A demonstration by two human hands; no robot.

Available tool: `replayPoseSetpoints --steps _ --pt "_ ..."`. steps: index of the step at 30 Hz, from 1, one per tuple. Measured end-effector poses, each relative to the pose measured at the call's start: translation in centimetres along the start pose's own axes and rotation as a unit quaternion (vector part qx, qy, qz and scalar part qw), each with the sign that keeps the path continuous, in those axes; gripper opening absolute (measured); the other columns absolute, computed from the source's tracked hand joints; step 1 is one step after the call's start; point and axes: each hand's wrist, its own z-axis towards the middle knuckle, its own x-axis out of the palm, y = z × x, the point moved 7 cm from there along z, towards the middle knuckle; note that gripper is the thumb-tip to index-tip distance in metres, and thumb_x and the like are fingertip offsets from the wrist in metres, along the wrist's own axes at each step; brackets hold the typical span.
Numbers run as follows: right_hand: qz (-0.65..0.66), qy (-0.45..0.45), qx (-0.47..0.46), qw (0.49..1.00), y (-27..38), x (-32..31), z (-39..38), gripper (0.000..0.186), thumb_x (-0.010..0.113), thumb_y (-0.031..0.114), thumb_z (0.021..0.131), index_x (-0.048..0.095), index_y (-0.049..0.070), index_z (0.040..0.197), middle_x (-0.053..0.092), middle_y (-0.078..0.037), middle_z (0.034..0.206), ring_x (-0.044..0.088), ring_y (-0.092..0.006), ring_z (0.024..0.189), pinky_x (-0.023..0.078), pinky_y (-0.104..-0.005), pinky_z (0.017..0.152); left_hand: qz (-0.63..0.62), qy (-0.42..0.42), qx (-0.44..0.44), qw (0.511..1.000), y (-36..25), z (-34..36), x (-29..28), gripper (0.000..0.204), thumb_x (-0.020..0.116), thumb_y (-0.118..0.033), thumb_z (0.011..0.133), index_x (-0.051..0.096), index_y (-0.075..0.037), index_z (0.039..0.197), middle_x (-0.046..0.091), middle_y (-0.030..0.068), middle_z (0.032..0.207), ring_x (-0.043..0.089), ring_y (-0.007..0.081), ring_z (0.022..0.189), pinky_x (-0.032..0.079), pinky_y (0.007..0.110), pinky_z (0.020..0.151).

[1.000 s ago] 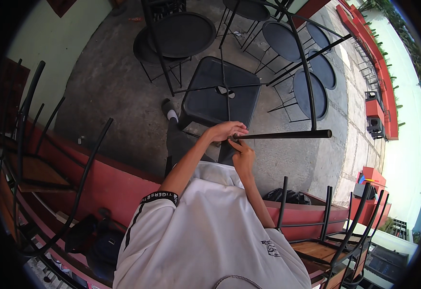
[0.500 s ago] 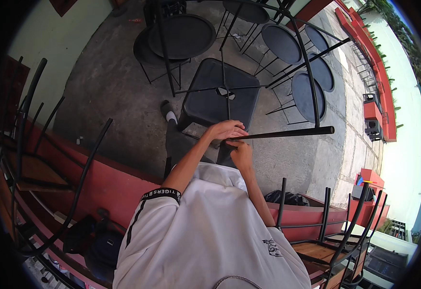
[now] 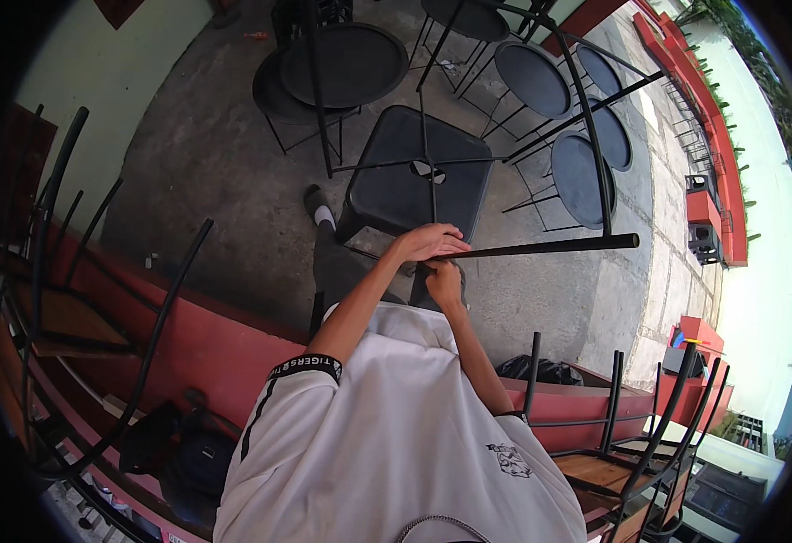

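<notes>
One big black tubular frame [image 3: 541,248] spans my feed from twelve to three o'clock, its near end right at the hands. Beyond its bars, at twelve, I see a square black stool [image 3: 391,190]. Now, mid-view: the left hand [image 3: 428,242] lies over that end, fingers stretched out; the right hand [image 3: 444,283] tucks just below, fingertips hidden, so I can't tell whether it's gripping.

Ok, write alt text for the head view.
A person's left hand and right hand are close together at the near side of a black metal frame; a square black stool shows through it, with round black tables beyond.
</notes>
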Motion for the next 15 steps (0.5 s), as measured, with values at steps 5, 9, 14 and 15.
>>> replayPoseSetpoints --steps 5,9,14,15 --pt "0.089 0.108 -0.020 0.990 -1.8 1.7 -0.5 0.044 0.048 -0.007 0.069 0.069 0.003 0.106 0.066 -0.021 0.107 0.065 -0.0346 0.096 0.051 -0.0385 0.085 0.009 0.006 0.032 0.999 0.1 0.0 -0.9 0.038 0.047 -0.031 0.097 0.044 -0.002 0.121 0.054 0.0225 0.129 0.051 0.0294 0.123 0.038 0.037 0.106" --pt "0.153 0.087 0.037 0.984 -4.3 -0.4 -1.8 0.051 0.049 -0.006 0.072 0.060 0.001 0.122 0.067 -0.017 0.110 0.064 -0.0258 0.097 0.049 -0.0327 0.084 0.096 -0.089 0.075 0.989 -2.3 -2.6 -0.5 0.030 0.056 -0.028 0.095 0.052 -0.007 0.116 0.063 0.0126 0.112 0.064 0.0233 0.103 0.048 0.033 0.092" --pt "0.323 0.077 0.178 0.926 -5.0 -3.4 -1.9 0.047 0.052 -0.006 0.076 0.059 0.000 0.123 0.065 -0.009 0.110 0.059 -0.0162 0.101 0.044 -0.0275 0.088 0.477 -0.372 0.201 0.771 -8.1 -6.9 -1.5 0.036 0.064 -0.009 0.078 0.053 -0.003 0.112 0.060 0.0153 0.115 0.063 0.0316 0.098 0.048 0.036 0.085" --pt "0.348 0.051 0.188 0.917 -4.5 -3.9 -1.8 0.047 0.050 -0.008 0.078 0.059 0.000 0.123 0.065 -0.006 0.112 0.058 -0.0153 0.104 0.042 -0.0259 0.092 0.478 -0.373 0.200 0.770 -8.0 -7.2 -1.7 0.036 0.064 -0.009 0.078 0.053 -0.003 0.112 0.060 0.0153 0.115 0.063 0.0316 0.098 0.048 0.036 0.085"
